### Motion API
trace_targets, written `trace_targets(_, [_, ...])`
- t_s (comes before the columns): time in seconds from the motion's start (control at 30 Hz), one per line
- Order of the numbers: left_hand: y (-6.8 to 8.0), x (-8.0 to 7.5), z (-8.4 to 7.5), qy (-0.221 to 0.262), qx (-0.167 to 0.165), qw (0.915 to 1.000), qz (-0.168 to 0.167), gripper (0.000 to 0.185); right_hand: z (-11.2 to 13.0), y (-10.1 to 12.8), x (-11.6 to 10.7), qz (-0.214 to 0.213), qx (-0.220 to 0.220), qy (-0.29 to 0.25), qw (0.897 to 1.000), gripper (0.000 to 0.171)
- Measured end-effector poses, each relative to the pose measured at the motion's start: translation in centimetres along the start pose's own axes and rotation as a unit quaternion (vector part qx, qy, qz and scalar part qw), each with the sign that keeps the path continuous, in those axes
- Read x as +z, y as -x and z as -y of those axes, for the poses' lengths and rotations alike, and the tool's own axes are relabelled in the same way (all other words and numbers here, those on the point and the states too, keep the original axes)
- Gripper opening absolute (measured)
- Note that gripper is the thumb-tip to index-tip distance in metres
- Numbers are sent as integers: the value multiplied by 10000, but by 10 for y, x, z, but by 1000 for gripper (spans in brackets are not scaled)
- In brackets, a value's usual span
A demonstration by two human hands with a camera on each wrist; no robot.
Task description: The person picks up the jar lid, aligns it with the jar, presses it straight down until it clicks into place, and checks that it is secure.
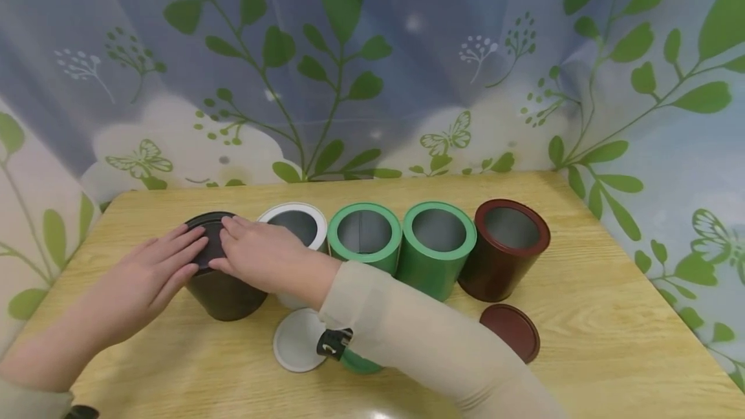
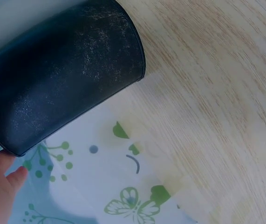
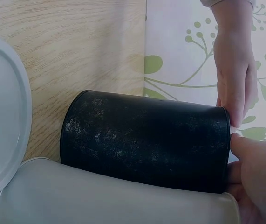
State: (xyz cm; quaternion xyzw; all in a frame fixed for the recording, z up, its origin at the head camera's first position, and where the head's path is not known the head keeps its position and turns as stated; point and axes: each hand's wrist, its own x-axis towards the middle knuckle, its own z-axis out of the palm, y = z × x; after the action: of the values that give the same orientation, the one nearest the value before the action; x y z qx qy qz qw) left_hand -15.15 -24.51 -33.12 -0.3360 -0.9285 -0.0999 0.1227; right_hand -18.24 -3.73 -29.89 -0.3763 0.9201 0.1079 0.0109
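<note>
A black canister (image 1: 229, 296) stands at the left end of a row, with a black lid (image 1: 211, 247) on top. My left hand (image 1: 142, 283) lies over the lid from the left, its fingers stretched across. From the other side my right hand (image 1: 264, 254) rests on the lid's right edge, fingers fairly straight. In the right wrist view both hands meet at the lidded end of the black canister (image 3: 146, 140). The left wrist view has fingertips at that end of the black canister (image 2: 67, 70). My right hand and forearm partly hide the white canister (image 1: 319, 218) beside it.
Two green canisters (image 1: 436, 273) and a dark red canister (image 1: 495, 270) continue the row, tops uncovered. A white lid (image 1: 297, 341), a green lid (image 1: 361, 363) partly under my sleeve, and a dark red lid (image 1: 512, 332) lie in front. A patterned curtain (image 1: 372, 83) hangs behind the table.
</note>
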Motion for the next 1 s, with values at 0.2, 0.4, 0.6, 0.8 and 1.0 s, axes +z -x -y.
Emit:
trace_targets(0.2, [-3,-2,-1,142,-189,9997,112,43,3,0,-1,56,-8,102,9999,60])
trace_targets(0.4, [-8,-4,2,454,-395,9963,608,47,3,0,-2,186,37,72,9998,59])
trace_targets(0.6, [-12,-10,1,1032,-820,9842,1183,52,4,-1,-2,296,62,-42,9995,58])
trace_targets(0.8, [-11,-12,3,1097,-895,9761,1646,56,6,0,-2,314,86,-66,9994,56])
trace_targets(1.0, [-14,-15,4,1076,-947,9736,1775,57,6,0,-3,254,82,-16,9996,55])
